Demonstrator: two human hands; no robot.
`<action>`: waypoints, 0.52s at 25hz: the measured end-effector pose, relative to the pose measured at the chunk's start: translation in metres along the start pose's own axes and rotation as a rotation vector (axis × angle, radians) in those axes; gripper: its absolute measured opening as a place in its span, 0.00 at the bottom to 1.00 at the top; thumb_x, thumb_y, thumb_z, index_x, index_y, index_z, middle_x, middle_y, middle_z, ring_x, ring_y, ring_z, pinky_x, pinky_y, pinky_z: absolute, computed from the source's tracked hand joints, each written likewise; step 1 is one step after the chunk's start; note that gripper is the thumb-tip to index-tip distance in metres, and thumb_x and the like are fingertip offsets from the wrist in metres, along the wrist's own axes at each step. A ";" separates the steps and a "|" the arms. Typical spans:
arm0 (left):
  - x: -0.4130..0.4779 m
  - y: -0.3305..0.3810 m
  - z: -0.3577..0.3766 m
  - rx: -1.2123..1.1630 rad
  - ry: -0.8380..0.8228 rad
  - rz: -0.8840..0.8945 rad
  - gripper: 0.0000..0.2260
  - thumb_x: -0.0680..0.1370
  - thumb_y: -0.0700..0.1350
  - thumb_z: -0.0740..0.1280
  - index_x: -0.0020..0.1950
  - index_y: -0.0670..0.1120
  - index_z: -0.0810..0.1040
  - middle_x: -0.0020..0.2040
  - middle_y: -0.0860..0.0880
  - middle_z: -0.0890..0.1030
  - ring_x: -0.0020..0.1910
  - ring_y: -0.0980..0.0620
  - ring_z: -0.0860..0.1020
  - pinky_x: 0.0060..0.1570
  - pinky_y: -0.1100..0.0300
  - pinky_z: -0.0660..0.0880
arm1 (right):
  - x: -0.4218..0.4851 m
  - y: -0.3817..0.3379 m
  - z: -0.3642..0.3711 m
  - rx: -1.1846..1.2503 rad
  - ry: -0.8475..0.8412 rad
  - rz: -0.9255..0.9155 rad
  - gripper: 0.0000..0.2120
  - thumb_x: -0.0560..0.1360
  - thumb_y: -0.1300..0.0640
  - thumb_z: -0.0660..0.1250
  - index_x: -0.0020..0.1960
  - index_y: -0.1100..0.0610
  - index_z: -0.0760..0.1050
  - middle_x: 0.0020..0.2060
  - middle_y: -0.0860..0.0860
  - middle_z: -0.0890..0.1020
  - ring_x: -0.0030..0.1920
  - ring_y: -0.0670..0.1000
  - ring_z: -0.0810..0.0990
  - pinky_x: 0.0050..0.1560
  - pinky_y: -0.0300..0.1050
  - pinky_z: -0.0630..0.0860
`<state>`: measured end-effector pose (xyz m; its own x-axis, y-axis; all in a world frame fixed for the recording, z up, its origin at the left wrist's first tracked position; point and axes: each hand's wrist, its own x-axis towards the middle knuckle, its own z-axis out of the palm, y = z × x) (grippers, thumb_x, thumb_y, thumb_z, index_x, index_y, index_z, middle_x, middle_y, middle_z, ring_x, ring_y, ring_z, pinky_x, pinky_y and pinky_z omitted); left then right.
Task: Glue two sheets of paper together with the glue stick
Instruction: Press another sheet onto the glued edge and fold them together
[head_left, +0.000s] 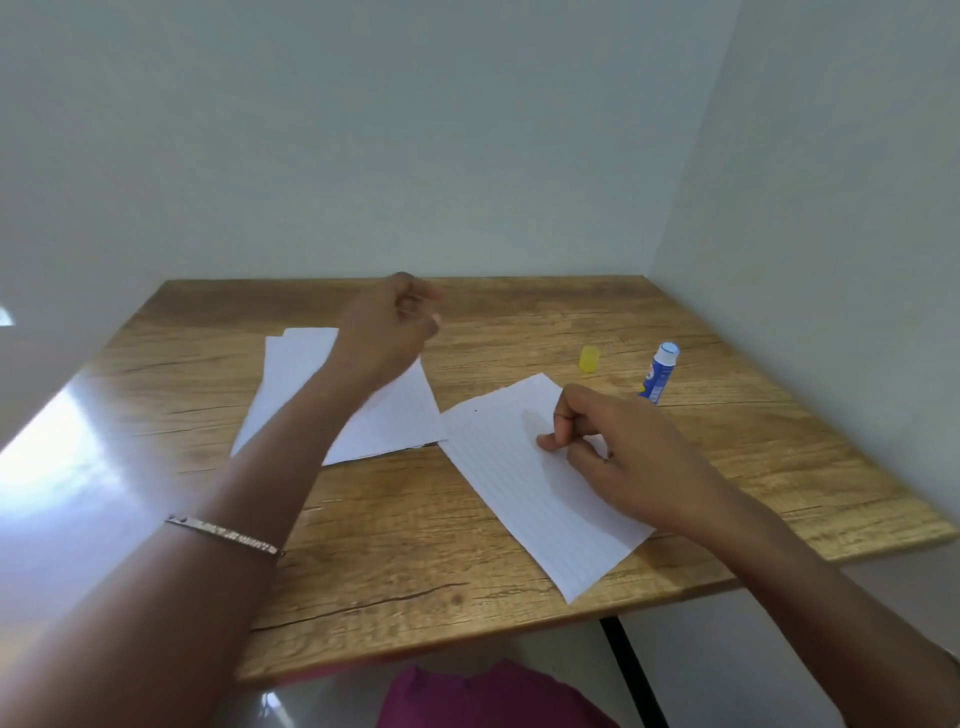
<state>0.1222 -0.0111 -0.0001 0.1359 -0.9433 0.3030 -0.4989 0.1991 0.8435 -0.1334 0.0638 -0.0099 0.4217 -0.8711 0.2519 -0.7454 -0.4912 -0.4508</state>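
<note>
Bare table (395, 519) around cap (589, 359), glue stick (658, 374)

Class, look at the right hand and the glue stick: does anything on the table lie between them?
Nothing visible does. The right hand rests on the lined sheet; the uncapped glue stick stands just beyond it, with only bare table between. The yellow cap lies to the stick's left, off that path.

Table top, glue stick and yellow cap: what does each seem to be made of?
Table top: wood grain with dark crack lines and a glossy glare at the left; solid wood or printed laminate, cannot tell. Glue stick: blue tube with a printed label, probably smooth plastic. Yellow cap: slightly translucent look, likely plastic.
</note>
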 end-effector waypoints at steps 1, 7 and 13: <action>0.007 -0.010 -0.015 0.232 0.047 0.000 0.08 0.77 0.45 0.70 0.55 0.51 0.80 0.52 0.52 0.82 0.52 0.53 0.79 0.50 0.62 0.75 | -0.001 0.001 0.000 0.008 0.005 0.011 0.09 0.76 0.61 0.64 0.43 0.48 0.70 0.45 0.46 0.88 0.52 0.47 0.85 0.51 0.49 0.78; 0.014 -0.060 -0.069 0.770 -0.009 -0.415 0.28 0.73 0.63 0.71 0.67 0.49 0.74 0.71 0.45 0.72 0.71 0.39 0.68 0.67 0.42 0.66 | -0.004 0.002 0.007 0.025 0.072 0.058 0.14 0.77 0.67 0.64 0.44 0.47 0.71 0.49 0.43 0.87 0.55 0.43 0.84 0.51 0.41 0.77; 0.020 -0.078 -0.089 0.561 0.225 -0.480 0.24 0.73 0.57 0.74 0.63 0.44 0.78 0.64 0.41 0.78 0.63 0.37 0.77 0.63 0.42 0.73 | 0.004 0.008 0.001 0.099 0.077 0.066 0.13 0.76 0.67 0.67 0.44 0.48 0.77 0.46 0.36 0.86 0.55 0.29 0.80 0.46 0.23 0.71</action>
<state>0.2400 -0.0221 -0.0199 0.5877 -0.8036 0.0938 -0.6923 -0.4394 0.5724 -0.1373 0.0566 -0.0135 0.3299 -0.9008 0.2825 -0.7139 -0.4338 -0.5496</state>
